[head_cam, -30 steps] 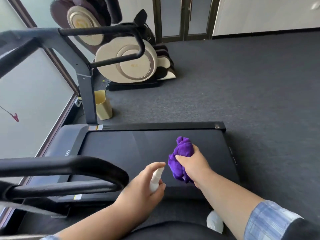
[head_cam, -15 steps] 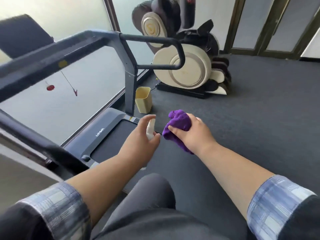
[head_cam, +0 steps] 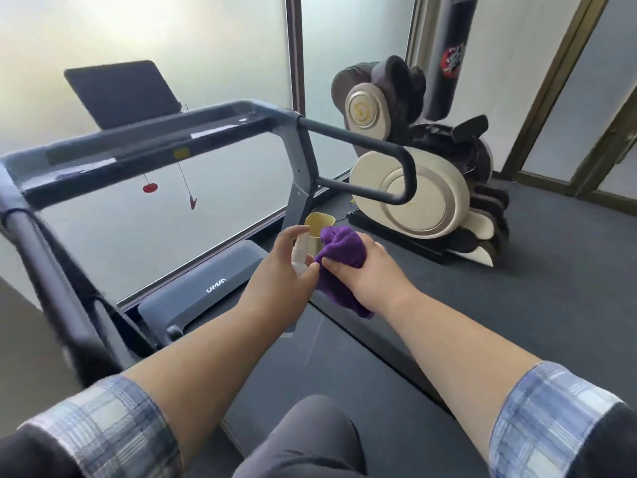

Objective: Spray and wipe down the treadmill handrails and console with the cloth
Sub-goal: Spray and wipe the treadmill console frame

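Above treadmill belt: right hand [head_cam: 365, 270] grips bunched purple cloth [head_cam: 341, 251]; left hand [head_cam: 282, 270] holds white spray bottle [head_cam: 299, 253]

**Cleaning items and treadmill surfaces**

Purple cloth [head_cam: 341, 251], bunched, gripped in the right hand [head_cam: 368, 274]. Small white spray bottle [head_cam: 299, 257], upright, held in the left hand [head_cam: 279, 270], touching the cloth's left edge. Grey console [head_cam: 138, 146] above and left of both hands; looped right handrail [head_cam: 379, 160] above them; left handrail [head_cam: 44, 270] far left.

Bright daylight thru frosted window [head_cam: 172, 36], soft shadows; wide-angle bending at edges, left handrail [head_cam: 51, 288] motion-blurred.
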